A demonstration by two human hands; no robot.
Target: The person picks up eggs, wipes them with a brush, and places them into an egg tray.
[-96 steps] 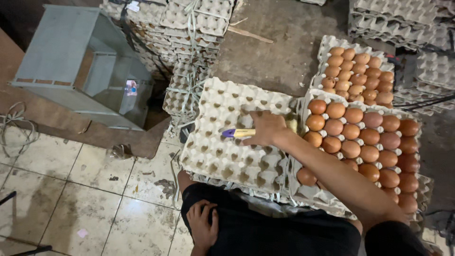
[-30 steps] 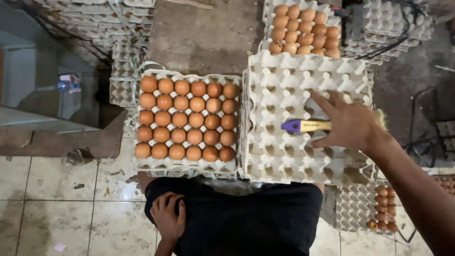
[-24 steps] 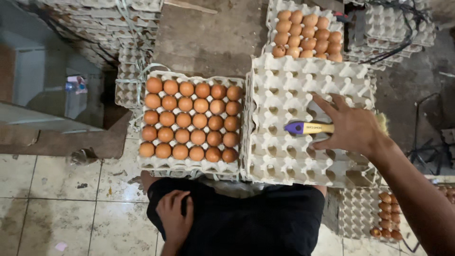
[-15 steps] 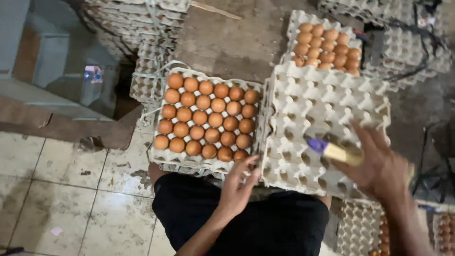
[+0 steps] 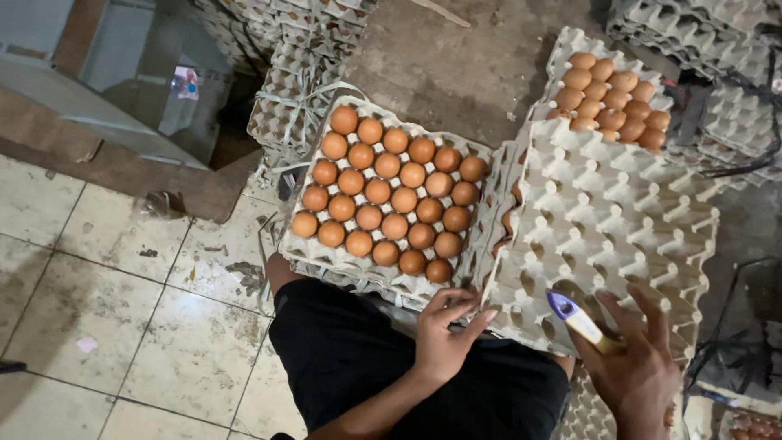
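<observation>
Since a moment earlier, the left hand (image 5: 444, 338) had risen from the lap and now gripped the near left corner of the empty egg tray (image 5: 607, 236), fingers curled under its edge. That tray sat just right of the full tray of brown eggs (image 5: 387, 200), tilted over more eggs. At its near right corner the right hand (image 5: 639, 371) held a yellow, purple-tipped lighter (image 5: 577, 319), fingers clamped on it, its long axis pointing up-left across the tray.

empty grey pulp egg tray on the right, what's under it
Brown eggs peek out under the empty grey pulp egg tray's left edge, on a tray below; how many is hidden.
</observation>
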